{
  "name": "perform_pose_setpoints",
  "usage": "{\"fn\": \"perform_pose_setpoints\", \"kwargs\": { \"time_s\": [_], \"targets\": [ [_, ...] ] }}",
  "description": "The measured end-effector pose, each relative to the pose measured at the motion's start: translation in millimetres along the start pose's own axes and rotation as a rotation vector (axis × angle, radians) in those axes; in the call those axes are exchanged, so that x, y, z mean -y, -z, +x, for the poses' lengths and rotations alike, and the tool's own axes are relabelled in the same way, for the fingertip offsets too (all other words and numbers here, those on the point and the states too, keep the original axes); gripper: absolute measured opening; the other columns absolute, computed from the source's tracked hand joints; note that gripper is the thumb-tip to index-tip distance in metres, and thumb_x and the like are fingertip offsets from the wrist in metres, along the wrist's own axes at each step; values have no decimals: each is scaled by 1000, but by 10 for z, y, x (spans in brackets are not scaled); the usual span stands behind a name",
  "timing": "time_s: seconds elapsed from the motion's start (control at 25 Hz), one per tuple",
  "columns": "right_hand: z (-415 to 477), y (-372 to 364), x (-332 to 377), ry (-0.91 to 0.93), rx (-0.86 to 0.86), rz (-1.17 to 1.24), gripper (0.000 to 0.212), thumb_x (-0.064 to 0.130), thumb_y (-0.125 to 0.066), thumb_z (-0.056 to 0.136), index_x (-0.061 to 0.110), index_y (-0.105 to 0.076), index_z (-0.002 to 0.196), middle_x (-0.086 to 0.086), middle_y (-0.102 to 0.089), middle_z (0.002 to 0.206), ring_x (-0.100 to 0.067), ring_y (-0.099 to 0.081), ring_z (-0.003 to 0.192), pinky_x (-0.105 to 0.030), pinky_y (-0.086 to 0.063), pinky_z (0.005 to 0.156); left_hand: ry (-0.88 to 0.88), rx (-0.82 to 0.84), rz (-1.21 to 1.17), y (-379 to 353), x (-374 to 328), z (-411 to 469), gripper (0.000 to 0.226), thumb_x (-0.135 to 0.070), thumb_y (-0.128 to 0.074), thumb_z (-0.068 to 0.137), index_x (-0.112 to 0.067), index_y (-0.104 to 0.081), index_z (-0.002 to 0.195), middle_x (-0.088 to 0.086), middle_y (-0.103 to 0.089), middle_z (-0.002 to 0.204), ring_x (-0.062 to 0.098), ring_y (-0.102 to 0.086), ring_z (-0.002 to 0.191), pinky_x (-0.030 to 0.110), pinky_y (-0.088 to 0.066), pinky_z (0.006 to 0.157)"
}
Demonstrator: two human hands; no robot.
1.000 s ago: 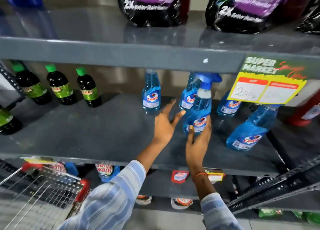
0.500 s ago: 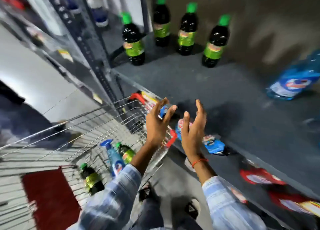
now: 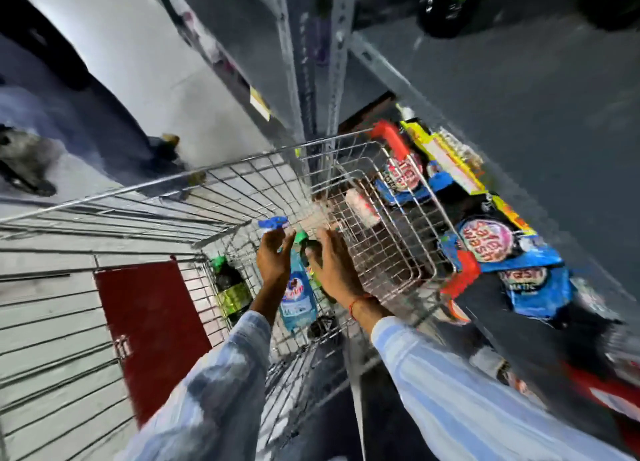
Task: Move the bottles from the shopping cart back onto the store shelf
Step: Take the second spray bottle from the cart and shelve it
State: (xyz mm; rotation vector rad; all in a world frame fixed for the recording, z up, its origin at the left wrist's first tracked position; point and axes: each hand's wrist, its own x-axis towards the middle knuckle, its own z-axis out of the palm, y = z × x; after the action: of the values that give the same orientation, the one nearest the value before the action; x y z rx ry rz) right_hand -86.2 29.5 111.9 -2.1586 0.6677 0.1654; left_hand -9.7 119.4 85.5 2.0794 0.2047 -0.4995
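Observation:
Both my hands are down inside the wire shopping cart point(image 3: 242, 164). A blue spray bottle point(image 3: 298, 299) lies there with its blue trigger head point(image 3: 273, 223) pointing away from me. My left hand point(image 3: 273, 258) curls around its neck just below the trigger. My right hand point(image 3: 334, 270) wraps over a dark bottle with a green cap point(image 3: 302, 237) that lies right beside the spray bottle. A second dark green-capped bottle point(image 3: 231, 287) lies to the left, untouched. The grey store shelf point(image 3: 519, 114) is up to the right, with dark bottles point(image 3: 446, 13) standing on it.
The cart's folding child seat point(image 3: 377, 238) is to the right of my hands, and a red flap point(image 3: 152, 332) lies on the left. Blue detergent pouches point(image 3: 485, 244) fill the lower shelf beside the cart. A grey shelf upright point(image 3: 311, 62) rises behind the cart.
My view swung from the shelf down to the cart. Both hands, empty and spread above the cart half a second ago, have dropped in and closed on the spray bottle and the dark bottle.

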Motion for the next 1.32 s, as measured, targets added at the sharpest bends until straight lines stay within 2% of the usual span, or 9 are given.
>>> {"fn": "perform_pose_setpoints", "kwargs": {
  "time_s": [0.12, 0.2, 0.28, 0.4, 0.6, 0.76, 0.88, 1.04, 1.32],
  "targets": [
    [150, -394, -66, -154, 278, 58, 37, 5, -52, 88, -5, -49, 123, -30, -56, 123, -29, -61, 107, -38, -44, 88, 151, 103, 198, -36, 570, 405, 34, -27, -68, 81, -1, -56, 62, 27, -56, 63, 20, -49, 61, 29, -26, 58],
    [223, -619, -162, -309, 460, 55, 36, 4, -50, 91, -8, -49, 124, -30, -56, 126, -14, -67, 98, -32, -39, 75, 268, 149, 187, -75, 806, 547, 29, -25, -69, 81, 2, -61, 75, 31, -62, 75, 25, -55, 65, 35, -35, 60],
    [265, -832, -311, -395, 572, -79, 36, 12, -52, 91, -6, -52, 122, -27, -55, 131, -26, -59, 114, -33, -41, 90, 371, 213, 164, -118, 989, 630, 35, -25, -66, 84, 8, -62, 96, 31, -65, 90, 33, -62, 75, 29, -42, 58],
    [349, -1165, -569, -480, 651, -154, 39, 17, -50, 92, -5, -51, 124, -24, -51, 136, -37, -48, 125, -39, -37, 103, 404, 302, 144, -173, 1193, 727, 31, -29, -67, 83, -7, -62, 62, 21, -60, 68, 27, -56, 62, 27, -33, 51],
    [377, -1231, -605, -496, 658, -293, 43, 11, -46, 94, -4, -36, 133, -14, -41, 145, -26, -42, 131, -34, -31, 108, 407, 390, 51, -130, 1262, 799, 33, -24, -65, 85, -10, -53, 57, 6, -49, 58, 14, -44, 47, 16, -32, 38],
    [387, -1360, -648, -532, 580, -248, 48, 7, -55, 87, -2, -37, 130, -19, -46, 141, -31, -46, 129, -37, -38, 106, 578, 471, -45, -31, 1143, 732, 25, -31, -56, 91, -7, -58, 91, 11, -55, 79, 19, -51, 65, 27, -42, 56],
    [354, -1358, -681, -501, 591, -254, 50, 8, -55, 87, -1, -34, 131, -18, -46, 142, -30, -45, 129, -38, -37, 107, 636, 559, -34, 22, 984, 646, 27, -35, -52, 92, -8, -55, 95, 11, -55, 88, 19, -53, 70, 30, -46, 61],
    [455, -1395, -636, -415, 633, -216, 40, 9, -51, 90, 0, -42, 128, -20, -49, 137, -31, -48, 125, -37, -38, 105, 478, 441, 50, -98, 952, 653, 31, -28, -57, 90, 1, -59, 102, 17, -56, 93, 24, -54, 81, 31, -44, 66],
    [571, -1339, -801, -362, 613, -154, 48, 13, -71, 75, 0, -54, 118, -21, -59, 127, -31, -59, 112, -42, -50, 98, 447, 570, 168, 51, 942, 463, 47, -41, -45, 94, 0, -57, 111, 11, -56, 95, 20, -53, 76, 27, -40, 63]
  ]
}}
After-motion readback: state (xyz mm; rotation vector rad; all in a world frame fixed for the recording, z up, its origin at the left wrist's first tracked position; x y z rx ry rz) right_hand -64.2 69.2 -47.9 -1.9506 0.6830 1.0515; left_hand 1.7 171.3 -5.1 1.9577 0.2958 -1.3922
